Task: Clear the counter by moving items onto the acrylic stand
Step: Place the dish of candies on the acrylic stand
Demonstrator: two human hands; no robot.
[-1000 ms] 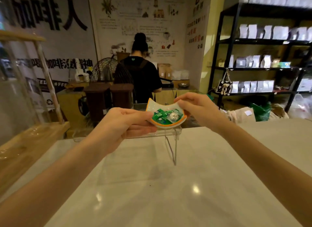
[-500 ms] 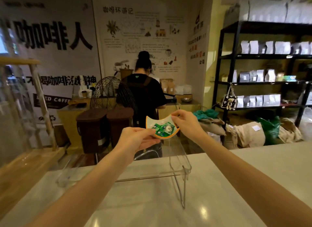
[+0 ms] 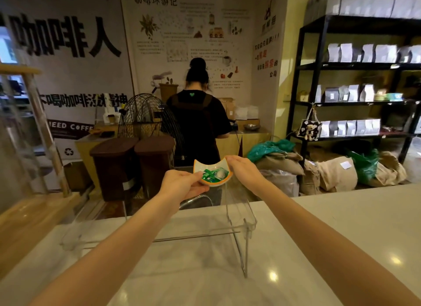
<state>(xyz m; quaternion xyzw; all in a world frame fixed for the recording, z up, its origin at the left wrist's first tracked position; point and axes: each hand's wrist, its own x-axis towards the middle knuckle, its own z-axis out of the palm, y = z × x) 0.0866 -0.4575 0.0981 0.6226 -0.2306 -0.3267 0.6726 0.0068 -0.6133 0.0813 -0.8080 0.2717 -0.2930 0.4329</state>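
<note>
A small white dish with an orange rim (image 3: 198, 165) holds green wrapped candies (image 3: 210, 175) and a clear-wrapped one. My left hand (image 3: 182, 184) grips its near left edge and my right hand (image 3: 243, 169) pinches its right corner. The dish hangs above the far end of the clear acrylic stand (image 3: 247, 223), which sits on the white marble counter (image 3: 341, 214). Whether the dish touches the stand's top I cannot tell.
A wooden-framed glass case (image 3: 27, 191) stands at the left edge of the counter. Beyond the counter are two brown bins (image 3: 134, 162), a person in black (image 3: 200, 121) facing away, sacks (image 3: 330, 176) on the floor and black shelves (image 3: 355, 100) with bags.
The camera has tilted up and closer to the counter's far edge. Both hands have carried the dish farther out, over the far part of the stand.
</note>
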